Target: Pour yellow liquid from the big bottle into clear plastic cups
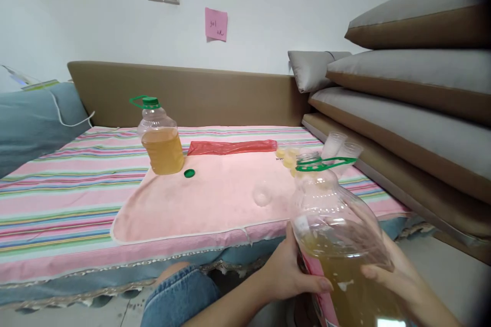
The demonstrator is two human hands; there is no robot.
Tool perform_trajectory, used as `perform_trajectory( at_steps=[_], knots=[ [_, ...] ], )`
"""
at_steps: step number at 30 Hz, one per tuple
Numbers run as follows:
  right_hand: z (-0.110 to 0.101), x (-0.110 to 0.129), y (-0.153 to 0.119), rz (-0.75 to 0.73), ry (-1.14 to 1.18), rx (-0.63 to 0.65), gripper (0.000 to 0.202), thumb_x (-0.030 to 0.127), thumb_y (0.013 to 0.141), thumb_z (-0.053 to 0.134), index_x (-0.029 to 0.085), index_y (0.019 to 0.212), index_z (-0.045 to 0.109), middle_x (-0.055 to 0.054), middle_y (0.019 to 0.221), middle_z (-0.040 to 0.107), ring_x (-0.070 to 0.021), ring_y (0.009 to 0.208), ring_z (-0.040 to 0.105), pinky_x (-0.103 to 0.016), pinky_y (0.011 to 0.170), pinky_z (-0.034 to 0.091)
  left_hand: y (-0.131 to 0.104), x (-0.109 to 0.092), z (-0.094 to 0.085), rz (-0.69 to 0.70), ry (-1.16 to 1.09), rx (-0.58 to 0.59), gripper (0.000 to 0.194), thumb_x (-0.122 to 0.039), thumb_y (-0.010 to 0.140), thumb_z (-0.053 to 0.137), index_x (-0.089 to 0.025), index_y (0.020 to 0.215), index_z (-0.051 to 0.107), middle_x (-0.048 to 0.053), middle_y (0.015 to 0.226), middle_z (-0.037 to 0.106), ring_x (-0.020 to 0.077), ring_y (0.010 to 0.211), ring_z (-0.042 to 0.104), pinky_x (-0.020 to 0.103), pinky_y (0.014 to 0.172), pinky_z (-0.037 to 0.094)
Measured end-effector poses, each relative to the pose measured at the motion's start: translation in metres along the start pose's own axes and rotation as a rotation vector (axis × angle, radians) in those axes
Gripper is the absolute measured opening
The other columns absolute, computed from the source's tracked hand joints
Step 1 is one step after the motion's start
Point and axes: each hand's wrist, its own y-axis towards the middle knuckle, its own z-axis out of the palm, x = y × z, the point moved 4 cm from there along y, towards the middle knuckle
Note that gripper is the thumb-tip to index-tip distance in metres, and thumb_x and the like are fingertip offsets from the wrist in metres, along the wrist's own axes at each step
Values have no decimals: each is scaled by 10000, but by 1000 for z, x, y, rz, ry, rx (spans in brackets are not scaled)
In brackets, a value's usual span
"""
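Close in front of me, a large clear plastic jug [337, 245] of yellow-brown liquid is held between both hands, its mouth uncapped and a green ring handle [326, 164] round its neck. My left hand [295, 271] is wrapped round its left side by a pink label. On its right side lies my right hand [391, 271], with the thumb pressed to the plastic. Beyond the neck are several small clear cups with yellow liquid [288, 156]. One clear plastic cup [262, 195] stands alone on the pink mat [184, 219]. A green cap [189, 173] rests on the mat further left.
A second jug [163, 145], capped in green, stands at the mat's left edge. A red plastic bag [232, 147] stretches along the back. Stacked clear cups [333, 144] lean near piled cushions [414, 71] at right. A striped cloth [65, 204] covers the bed.
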Motion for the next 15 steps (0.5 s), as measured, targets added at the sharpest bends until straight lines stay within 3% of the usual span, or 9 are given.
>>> perform_trajectory(
  at_steps=[5,11,15],
  knots=[
    [-1,6,3,85,-45,71,732,423,818,668,370,1468,335,-85,1367,595,-309,1178,611,-434,899,567,-3,19,8,46,-177,40,843,-439,700,785,-217,1367,320,180,1436,453,348,1333,433,553,1110,305],
    [-2,-3,8,183,-68,102,736,407,781,701,384,1445,386,-40,1508,415,-315,1327,438,-417,965,518,-5,27,13,5,-287,12,874,-497,721,753,-268,1404,258,166,1462,428,332,1319,458,545,1093,337],
    [-2,-4,10,369,-59,119,768,457,782,674,403,1466,329,27,1564,306,-269,1412,303,-407,1094,368,-6,37,11,-97,-246,-47,947,-591,680,741,-230,1408,253,189,1388,491,334,1222,542,574,1042,361]
  ],
)
